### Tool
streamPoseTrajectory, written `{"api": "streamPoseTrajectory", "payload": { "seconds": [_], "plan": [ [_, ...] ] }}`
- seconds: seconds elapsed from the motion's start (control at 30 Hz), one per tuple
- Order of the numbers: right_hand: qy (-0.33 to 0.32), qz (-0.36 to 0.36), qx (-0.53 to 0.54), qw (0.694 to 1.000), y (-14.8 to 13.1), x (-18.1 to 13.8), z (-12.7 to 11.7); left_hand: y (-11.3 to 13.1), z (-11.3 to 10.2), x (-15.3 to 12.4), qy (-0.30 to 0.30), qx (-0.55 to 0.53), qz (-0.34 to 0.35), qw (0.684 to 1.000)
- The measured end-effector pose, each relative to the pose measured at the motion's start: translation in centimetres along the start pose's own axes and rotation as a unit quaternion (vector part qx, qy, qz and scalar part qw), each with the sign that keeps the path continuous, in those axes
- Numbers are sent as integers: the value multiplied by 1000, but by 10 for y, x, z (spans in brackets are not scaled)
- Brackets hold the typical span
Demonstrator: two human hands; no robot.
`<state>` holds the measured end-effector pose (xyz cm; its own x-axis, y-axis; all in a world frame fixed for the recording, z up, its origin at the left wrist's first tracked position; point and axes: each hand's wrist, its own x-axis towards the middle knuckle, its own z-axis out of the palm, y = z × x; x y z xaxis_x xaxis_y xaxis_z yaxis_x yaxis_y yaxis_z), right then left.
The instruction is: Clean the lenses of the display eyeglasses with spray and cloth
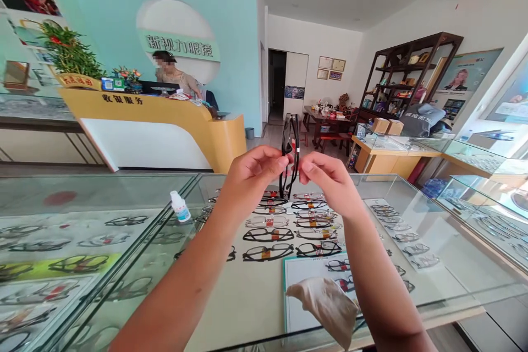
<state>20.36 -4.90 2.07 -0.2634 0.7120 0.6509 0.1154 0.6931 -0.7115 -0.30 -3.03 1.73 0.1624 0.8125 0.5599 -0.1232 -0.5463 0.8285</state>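
A pair of black-framed eyeglasses [295, 137] is held up on end above the glass display case, seen nearly edge-on. A small red-and-white label shows on it. My left hand [258, 173] pinches the frame from the left between thumb and fingers. From the other side my right hand [328, 176] has its bent fingers closed at the right edge of the same frame; their exact contact is hard to see. Below the hands, rows of eyeglasses [268, 235] with tags lie in the display case. A crumpled pale cloth [325, 305] rests on the glass near my right forearm.
A small white bottle [180, 207] stands on the glass to the left. More display cases [416, 146] line the right side. Behind, a person [177, 74] is at a yellow-and-white counter [165, 121]. A dark table [325, 118] and shelf unit [406, 69] stand farther back.
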Motion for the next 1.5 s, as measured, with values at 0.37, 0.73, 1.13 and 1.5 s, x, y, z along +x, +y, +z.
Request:
{"api": "streamPoseTrajectory", "payload": {
  "seconds": [0.37, 0.73, 1.13, 1.5],
  "plan": [
    [47, -62, -123, 989, 1, -3, 7, -6, 3, 1, 13, 76, 30, 997],
    [127, 0, -171, 977, 3, -2, -8, -6, -9, 10, 25, 90, 5, 996],
    [292, -98, -187, 933, 6, 0, -18, -16, -24, 18, -13, 134, -48, 990],
    [88, -106, -313, 940, 0, -2, 7, -18, -9, 13, -20, 139, -20, 990]
  ]
}}
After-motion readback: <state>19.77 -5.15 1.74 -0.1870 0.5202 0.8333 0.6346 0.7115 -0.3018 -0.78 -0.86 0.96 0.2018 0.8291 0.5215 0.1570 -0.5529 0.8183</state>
